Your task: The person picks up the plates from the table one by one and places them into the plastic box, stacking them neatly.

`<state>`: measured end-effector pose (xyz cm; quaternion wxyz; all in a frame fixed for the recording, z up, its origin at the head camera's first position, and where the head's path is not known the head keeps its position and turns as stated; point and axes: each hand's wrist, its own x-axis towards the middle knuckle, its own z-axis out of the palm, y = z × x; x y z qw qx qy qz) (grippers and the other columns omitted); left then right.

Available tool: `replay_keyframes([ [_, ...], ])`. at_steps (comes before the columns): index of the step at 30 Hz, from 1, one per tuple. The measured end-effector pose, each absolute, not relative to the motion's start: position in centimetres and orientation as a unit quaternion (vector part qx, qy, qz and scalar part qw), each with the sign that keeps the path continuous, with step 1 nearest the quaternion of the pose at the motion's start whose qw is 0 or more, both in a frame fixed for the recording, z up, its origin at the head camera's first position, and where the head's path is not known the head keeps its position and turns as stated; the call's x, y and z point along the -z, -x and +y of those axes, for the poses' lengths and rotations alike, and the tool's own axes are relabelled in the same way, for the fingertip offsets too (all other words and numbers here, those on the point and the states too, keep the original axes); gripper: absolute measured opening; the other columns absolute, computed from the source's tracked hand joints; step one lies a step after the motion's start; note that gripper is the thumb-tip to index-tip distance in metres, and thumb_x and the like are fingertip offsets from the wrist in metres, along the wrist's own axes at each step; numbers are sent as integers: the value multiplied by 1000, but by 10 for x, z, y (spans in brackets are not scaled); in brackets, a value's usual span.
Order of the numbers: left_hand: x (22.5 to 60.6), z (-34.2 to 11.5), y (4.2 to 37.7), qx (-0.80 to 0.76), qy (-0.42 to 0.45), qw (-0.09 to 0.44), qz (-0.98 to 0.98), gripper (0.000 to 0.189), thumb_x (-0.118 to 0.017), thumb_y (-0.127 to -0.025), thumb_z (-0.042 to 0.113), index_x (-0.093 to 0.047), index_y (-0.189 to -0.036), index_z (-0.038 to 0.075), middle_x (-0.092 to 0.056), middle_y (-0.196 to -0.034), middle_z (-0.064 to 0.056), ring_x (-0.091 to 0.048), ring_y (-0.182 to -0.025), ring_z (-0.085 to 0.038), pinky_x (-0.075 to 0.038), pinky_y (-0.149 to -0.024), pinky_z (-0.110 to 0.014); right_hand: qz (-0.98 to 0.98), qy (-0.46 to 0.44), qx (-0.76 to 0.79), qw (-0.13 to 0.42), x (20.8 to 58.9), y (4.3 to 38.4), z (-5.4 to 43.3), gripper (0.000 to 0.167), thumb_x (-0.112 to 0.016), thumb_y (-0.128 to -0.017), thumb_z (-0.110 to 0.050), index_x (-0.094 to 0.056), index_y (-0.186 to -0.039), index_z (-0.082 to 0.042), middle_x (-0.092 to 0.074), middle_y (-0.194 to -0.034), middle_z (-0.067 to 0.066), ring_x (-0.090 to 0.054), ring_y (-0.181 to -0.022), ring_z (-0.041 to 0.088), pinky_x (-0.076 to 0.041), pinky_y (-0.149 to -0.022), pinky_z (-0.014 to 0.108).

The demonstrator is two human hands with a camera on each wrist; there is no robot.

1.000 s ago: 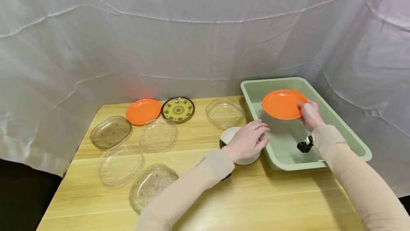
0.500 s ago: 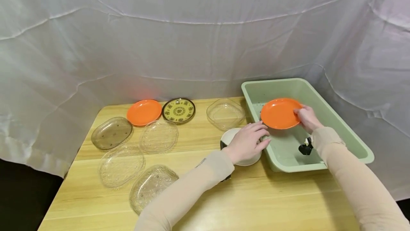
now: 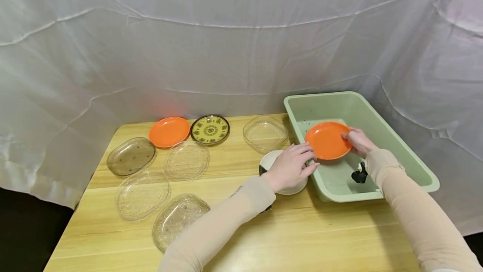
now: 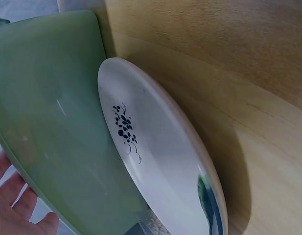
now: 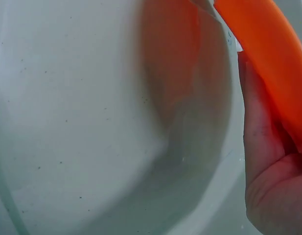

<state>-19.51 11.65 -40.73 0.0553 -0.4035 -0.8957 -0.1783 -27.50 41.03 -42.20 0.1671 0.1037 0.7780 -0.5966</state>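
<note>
My right hand [image 3: 361, 142] pinches the right edge of an orange plate [image 3: 327, 141], thumb on top, and holds it tilted inside the pale green basin [image 3: 341, 103]. In the right wrist view the plate's orange underside [image 5: 278, 58] is beside the fingers, and an orange reflection shows below. My left hand [image 3: 288, 167] is at the basin's left rim with fingers loosely extended, close to the plate's near-left edge. Under that hand, a white plate [image 4: 155, 132] with a dark flower print and a green-blue leaf stands tilted beside the basin's outer wall.
Left on the wooden table [image 3: 302, 238] lie another orange plate [image 3: 169, 132], a yellow-black patterned plate [image 3: 210, 130], a smoky brown dish [image 3: 131, 156] and several clear dishes. A clear squarish dish [image 3: 265, 133] sits left of the basin. Grey curtains [image 3: 226, 54] hang behind.
My right hand has brought the orange plate lower and slightly left in the basin, nearer to my left fingers. The left hand stays in place at the rim.
</note>
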Motion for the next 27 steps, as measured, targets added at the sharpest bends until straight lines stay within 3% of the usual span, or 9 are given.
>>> replay_keyframes([
  [16, 409, 118, 195, 179, 412, 66, -891, 34, -42, -107, 40, -68, -123, 24, -60, -143, 5, -41, -148, -14, -32, -126, -39, 785, -93, 570, 224, 429, 272, 415, 64, -31, -105, -9, 1, -159, 3, -59, -84, -14, -64, -75, 2, -60, -72, 21],
  [19, 409, 118, 196, 179, 411, 65, -892, 34, -43, -107, 40, -67, -125, 24, -60, -144, 5, -41, -149, -14, -32, -126, -39, 797, -95, 550, 231, 427, 273, 416, 65, -35, -105, -11, -1, -159, 4, -59, -91, -12, -63, -78, 2, -60, -74, 22],
  [25, 410, 117, 197, 183, 411, 69, -890, 34, -44, -107, 40, -67, -125, 23, -59, -145, 3, -41, -149, -16, -33, -126, -39, 815, -91, 517, 246, 425, 275, 412, 65, -39, -107, -17, -9, -156, 12, -57, -118, 7, -64, -84, 3, -61, -79, 24],
  [27, 411, 117, 196, 185, 411, 71, -890, 34, -44, -107, 40, -67, -124, 23, -60, -144, 3, -41, -148, -16, -33, -126, -39, 812, -92, 518, 251, 425, 275, 411, 64, -39, -107, -18, -11, -156, 13, -57, -118, 7, -64, -85, 4, -61, -80, 24],
])
